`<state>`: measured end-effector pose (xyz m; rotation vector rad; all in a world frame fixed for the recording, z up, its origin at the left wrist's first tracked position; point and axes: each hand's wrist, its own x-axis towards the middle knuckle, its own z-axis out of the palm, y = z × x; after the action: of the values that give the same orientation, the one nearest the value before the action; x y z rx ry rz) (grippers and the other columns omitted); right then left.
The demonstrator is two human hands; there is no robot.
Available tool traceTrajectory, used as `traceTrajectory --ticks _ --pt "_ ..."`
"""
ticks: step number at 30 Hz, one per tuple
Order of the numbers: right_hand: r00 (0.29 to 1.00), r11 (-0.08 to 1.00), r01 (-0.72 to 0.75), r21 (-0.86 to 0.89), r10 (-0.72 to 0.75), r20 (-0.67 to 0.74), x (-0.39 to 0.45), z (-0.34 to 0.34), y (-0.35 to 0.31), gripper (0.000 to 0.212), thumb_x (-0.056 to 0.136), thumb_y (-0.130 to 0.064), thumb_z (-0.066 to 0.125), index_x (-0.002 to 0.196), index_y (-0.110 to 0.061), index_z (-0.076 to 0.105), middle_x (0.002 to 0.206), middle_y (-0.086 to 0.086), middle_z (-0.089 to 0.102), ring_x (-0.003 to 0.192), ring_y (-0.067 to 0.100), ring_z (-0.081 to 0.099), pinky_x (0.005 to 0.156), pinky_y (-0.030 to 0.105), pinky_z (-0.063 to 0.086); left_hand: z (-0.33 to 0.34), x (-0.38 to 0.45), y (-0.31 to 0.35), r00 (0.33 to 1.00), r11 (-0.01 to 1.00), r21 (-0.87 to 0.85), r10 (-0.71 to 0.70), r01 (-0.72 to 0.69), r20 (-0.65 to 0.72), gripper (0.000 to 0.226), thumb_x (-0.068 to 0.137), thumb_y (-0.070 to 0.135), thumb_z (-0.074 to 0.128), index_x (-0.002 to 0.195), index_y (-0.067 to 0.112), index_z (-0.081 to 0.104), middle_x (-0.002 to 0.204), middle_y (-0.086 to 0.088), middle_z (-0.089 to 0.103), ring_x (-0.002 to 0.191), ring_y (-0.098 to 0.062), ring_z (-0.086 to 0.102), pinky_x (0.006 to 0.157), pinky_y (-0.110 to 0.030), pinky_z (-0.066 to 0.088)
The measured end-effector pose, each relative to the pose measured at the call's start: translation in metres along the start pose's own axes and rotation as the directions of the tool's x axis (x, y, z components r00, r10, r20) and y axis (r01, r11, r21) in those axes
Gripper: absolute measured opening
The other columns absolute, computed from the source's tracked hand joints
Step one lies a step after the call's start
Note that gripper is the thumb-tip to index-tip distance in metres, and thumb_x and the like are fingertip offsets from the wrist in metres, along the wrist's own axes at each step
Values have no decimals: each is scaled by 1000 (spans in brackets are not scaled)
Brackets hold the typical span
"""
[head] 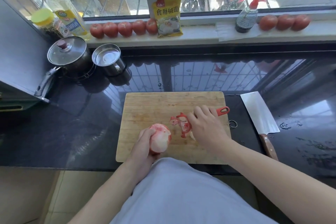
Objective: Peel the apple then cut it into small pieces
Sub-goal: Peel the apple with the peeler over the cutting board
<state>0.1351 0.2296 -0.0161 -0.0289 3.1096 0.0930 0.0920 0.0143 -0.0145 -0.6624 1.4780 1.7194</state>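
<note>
The left hand (145, 143) has its grip wrapped around the apple (161, 139), holding it over the near left corner of the wooden cutting board (163, 103); most of the fruit shows pale peeled flesh, with a little red skin along its far edge. The right hand (205, 125) is curled around a red-handled peeler (222, 110), whose looped handle end sticks out past the knuckles toward the board's right edge; its blade end is hidden under the hand. Red peel strips (181, 123) lie on the board just beside that hand's fingers. A cleaver (259, 112) with a wooden handle rests on the dark glossy table (72, 123) to the right of the board, apart from it. Tomatoes (123, 28) line the windowsill at the back, with a yellow packet (168, 14) and a spray bottle (246, 18) among them.
</note>
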Motion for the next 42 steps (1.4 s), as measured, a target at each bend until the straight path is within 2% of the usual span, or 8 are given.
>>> traceTrajectory --ticks 3,8,14,19,25,28,33,42 --pt "935 972 217 90 -181 -305 -3 -6 -20 12 84 -7 53 92 -12 61 85 7 51 80 30 46 77 43 40 2 3 1 1000 1000 -24 -11 11 20 65 78 47 68 135 18 59 123 -22 69 90 -27 63 57 -34 50" --pt "910 960 277 46 -247 -334 4 -6 -25 15 87 -5 47 93 -12 59 87 7 52 81 30 47 78 42 42 8 -1 4 996 991 108 76 -81 50 38 91 43 65 123 22 65 115 -12 73 90 -22 67 58 -31 51" --pt "973 991 -87 -106 108 204 15 10 9 42 71 -18 71 111 -15 56 105 9 53 100 32 45 89 43 34 4 -3 6 1000 996 80 31 -31 3 33 96 34 52 122 18 66 111 -11 71 90 -22 64 65 -32 49" --pt "943 979 -114 -168 160 293 4 18 3 67 88 -23 54 149 -5 33 130 10 53 116 32 48 96 43 32 -1 -3 11 990 976 -182 -109 124 87 44 95 32 50 127 5 64 102 -17 70 80 -32 65 67 -36 52" --pt "988 999 9 52 -1 -152 -2 -7 -23 11 80 -11 55 88 -16 61 81 5 56 78 30 50 77 43 39 6 -7 17 977 976 -151 -132 158 169 43 97 42 45 112 11 72 94 -15 69 69 -28 62 56 -31 40" --pt "945 987 132 94 -97 -311 -1 -14 -42 10 82 -9 49 80 -15 56 77 6 52 74 29 47 74 45 42 10 -7 16 979 991 -73 -95 110 180 51 100 56 48 90 18 80 88 -12 70 68 -24 59 58 -33 34" --pt "922 985 150 85 -108 -373 4 -17 -43 15 85 -6 43 77 -16 50 75 7 49 72 29 45 71 44 41 14 -8 14 996 999 32 -40 37 84 40 97 50 54 110 15 68 85 -12 67 60 -24 57 50 -30 31" --pt "952 985 -95 -141 132 277 4 19 19 51 84 -22 52 134 -12 49 118 11 54 106 34 46 92 45 35 9 -18 19 992 982 -153 -98 109 73 44 94 44 64 120 9 66 96 -15 72 67 -30 62 47 -29 48"
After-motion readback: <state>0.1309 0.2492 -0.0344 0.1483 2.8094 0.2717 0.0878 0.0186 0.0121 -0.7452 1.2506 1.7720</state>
